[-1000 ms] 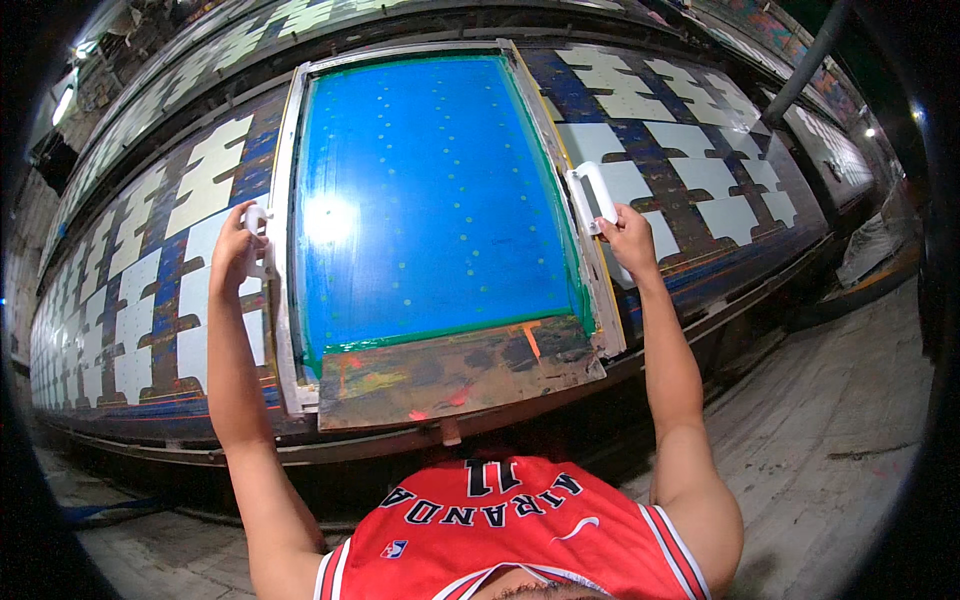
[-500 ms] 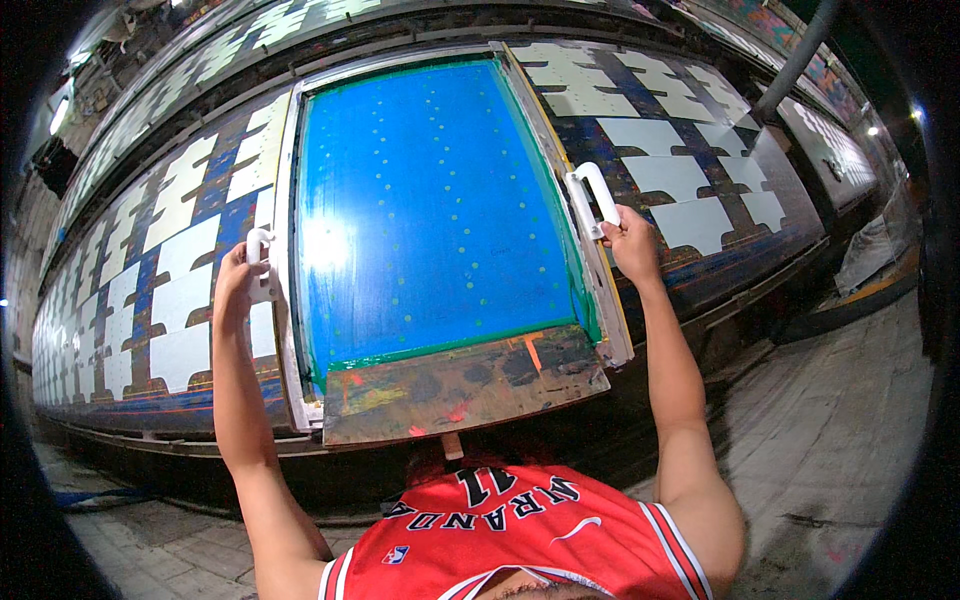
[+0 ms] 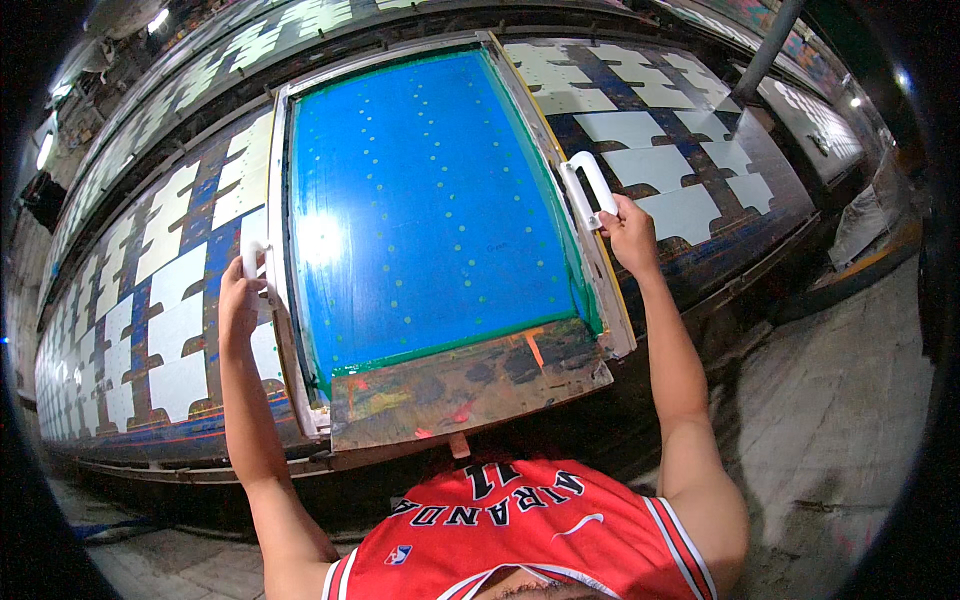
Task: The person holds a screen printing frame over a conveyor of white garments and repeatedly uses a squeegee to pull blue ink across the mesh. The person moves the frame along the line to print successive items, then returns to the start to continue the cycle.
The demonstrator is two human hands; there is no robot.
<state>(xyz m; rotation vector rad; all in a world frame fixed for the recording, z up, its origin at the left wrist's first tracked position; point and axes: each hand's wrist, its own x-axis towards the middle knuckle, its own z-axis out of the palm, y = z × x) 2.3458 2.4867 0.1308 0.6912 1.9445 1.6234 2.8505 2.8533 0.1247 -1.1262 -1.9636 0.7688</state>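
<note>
A screen printing frame holds a blue, dotted mesh edged in green, with a paint-stained board at its near end. My left hand is closed on a white handle on the frame's left side. At the right side, my right hand grips the lower part of another white handle. The frame rests across a long dark printing table, with rows of notched white and cream panels on both sides of it.
Further rows of pale panels run along a structure beyond the frame. A grey pole rises at the back right, with crumpled sheeting below it. A concrete floor shows at the lower right, beside the table's dark edge.
In the picture, the frame and surrounding table have tilted slightly anticlockwise. My left hand and its handle appear lower, my right hand about level with before. Both hands still grip the handles.
</note>
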